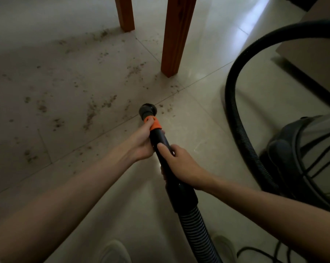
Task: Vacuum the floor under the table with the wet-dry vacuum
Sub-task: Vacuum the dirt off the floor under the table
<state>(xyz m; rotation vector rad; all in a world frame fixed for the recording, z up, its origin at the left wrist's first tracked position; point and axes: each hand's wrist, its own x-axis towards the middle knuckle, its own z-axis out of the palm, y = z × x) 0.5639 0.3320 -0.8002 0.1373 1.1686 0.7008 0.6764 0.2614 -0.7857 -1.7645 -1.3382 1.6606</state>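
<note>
Both my hands hold the black vacuum wand. My left hand grips it just behind the orange collar, and my right hand grips the tube further back. The round black nozzle points down at the pale tiled floor, close to a tile joint. Brown dirt is scattered over the tiles to the left and beyond the nozzle, reaching the two wooden table legs. The ribbed black hose loops round on the right to the vacuum's drum.
A second wooden leg stands further back. A pale box or cabinet base sits at the right behind the hose. A black power cord lies on the floor at the lower right. My light shoes show at the bottom edge.
</note>
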